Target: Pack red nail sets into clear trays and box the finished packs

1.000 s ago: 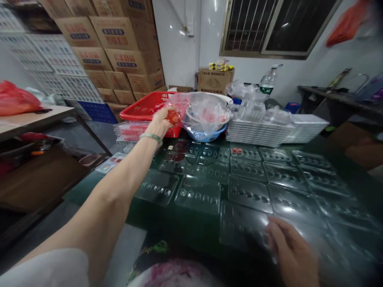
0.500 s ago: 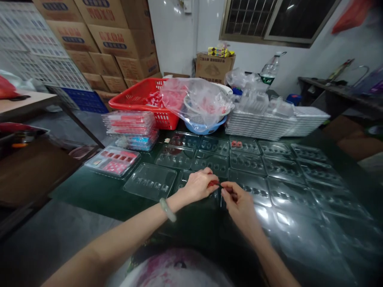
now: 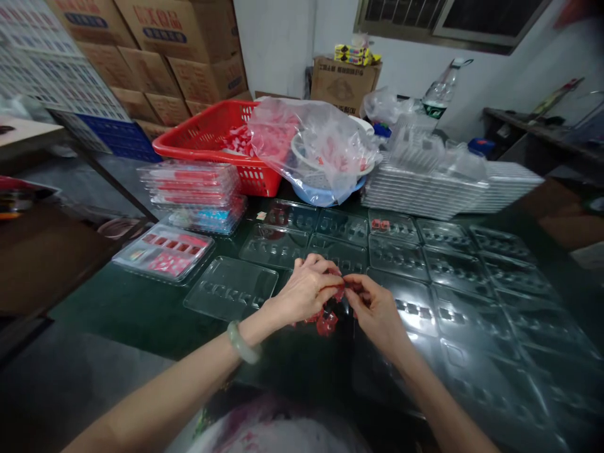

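Note:
My left hand (image 3: 309, 286), with a pale green bangle (image 3: 243, 343) on its wrist, is closed around small shiny red pieces (image 3: 326, 323). Some of them show below the fingers and above the dark green table; their exact kind is unclear. Fingertips of my right hand (image 3: 375, 308) are pinched together and meet the left fingers. What lies in that pinch is hidden. Around both hands are clear plastic blister trays (image 3: 231, 288) with rows of small hollows. One tray at the back (image 3: 392, 228) has a pair of red pieces (image 3: 380, 224) in it.
At left lies a filled pack (image 3: 165, 253) beside stacked packs (image 3: 191, 184). Behind stand a red basket (image 3: 189, 135), a blue basin (image 3: 325, 196) under a plastic bag (image 3: 278, 126), stacked trays (image 3: 425, 189) and a water bottle (image 3: 441, 91). Cartons (image 3: 155, 38) are piled farther back.
My hands have come together at the fingertips. Red pieces now show beneath my left hand, where fewer were visible before. The camera view has shifted slightly.

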### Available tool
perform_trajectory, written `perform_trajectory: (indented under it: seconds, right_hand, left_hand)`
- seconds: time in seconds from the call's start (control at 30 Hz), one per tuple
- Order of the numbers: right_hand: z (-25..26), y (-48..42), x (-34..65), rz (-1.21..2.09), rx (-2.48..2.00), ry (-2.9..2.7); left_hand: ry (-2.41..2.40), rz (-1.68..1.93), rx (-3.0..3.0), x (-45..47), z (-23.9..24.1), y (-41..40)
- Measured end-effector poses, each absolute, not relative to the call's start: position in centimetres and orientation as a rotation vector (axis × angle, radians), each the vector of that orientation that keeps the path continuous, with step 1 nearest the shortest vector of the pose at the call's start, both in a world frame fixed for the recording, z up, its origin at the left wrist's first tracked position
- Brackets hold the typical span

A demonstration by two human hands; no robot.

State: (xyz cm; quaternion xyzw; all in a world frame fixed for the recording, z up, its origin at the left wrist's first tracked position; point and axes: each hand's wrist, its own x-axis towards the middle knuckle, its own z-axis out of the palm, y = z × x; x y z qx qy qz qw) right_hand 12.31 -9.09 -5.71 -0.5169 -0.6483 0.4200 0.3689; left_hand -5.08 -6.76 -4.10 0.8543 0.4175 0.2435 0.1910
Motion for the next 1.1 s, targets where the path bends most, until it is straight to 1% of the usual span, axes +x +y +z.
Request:
perform_trajectory:
  seconds: [0.1,0.17,0.4,0.5,0.63,0.73,0.97,1.1]
  right_hand:
    - [-4.5,-9.0,11.5,1.168,-1.239,-1.535]
    - [-3.7,-8.8,10.9,1.212,-1.205,-1.480]
    - [-3.5,-8.0,9.0,1.295,-1.196,-1.389]
    - [-3.8,-8.0,8.4,1.333,-1.160,-1.437]
    - [-3.7,-8.3,7.2,1.244,-1.163,-1.515]
    - [-3.7,-8.6,6.3,1.166,-1.179,-1.562]
    - [-4.3,-9.6,5.1,1.333,-1.158,-1.509]
    - [-4.5,-10.0,4.7,1.279,-1.147,-1.457]
  left_hand:
    - [1.095,0.924,2.107,-5.2,-3.4,-6.8]
    - [1.081,0.991,1.927,-5.5,-2.8,-6.9]
    - [1.081,1.008,1.503,-6.8,-2.2,-7.7]
    - [1.067,1.076,1.328,-7.5,-2.3,-8.1]
    - [1.043,1.130,1.138,-8.2,-2.3,-8.8]
    - [1.034,1.100,1.094,-8.6,-2.3,-9.4]
    - [1.040,1.277,1.284,-9.9,-2.5,-11.1]
    - [1.025,1.307,1.227,-10.2,-2.8,-11.8]
